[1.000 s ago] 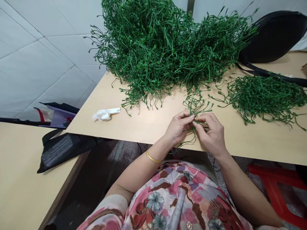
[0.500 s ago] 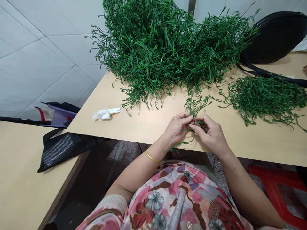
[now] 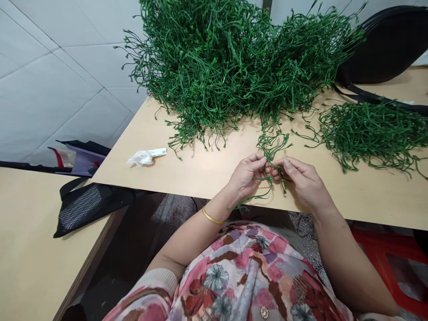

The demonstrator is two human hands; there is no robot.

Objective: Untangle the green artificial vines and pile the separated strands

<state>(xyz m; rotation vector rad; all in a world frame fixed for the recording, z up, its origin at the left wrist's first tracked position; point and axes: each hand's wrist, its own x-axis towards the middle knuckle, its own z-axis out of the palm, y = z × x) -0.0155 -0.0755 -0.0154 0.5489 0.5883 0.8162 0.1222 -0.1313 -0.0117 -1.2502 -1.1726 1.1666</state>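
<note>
Between my hands, just above the table's front edge, is a small bunch of thin green artificial plant stems. My left hand pinches the bunch with thumb and fingers, and a few loose stems trail below it toward my wrist. My right hand is closed with thumb against forefinger on part of the same green stems, a little to the right. Some stem ends hang down between the two hands. A large tangled heap of the same green stems fills the back of the table, and a smaller pile lies to the right.
A crumpled white tissue lies on the pale wooden table at left. A black bag with its strap sits at the back right. Another black mesh bag rests at the left, and a red stool stands below the table.
My right hand has drawn slightly away to the right from my left hand, and its fingers have closed into a pinch. The left hand keeps its grip on the stems.
</note>
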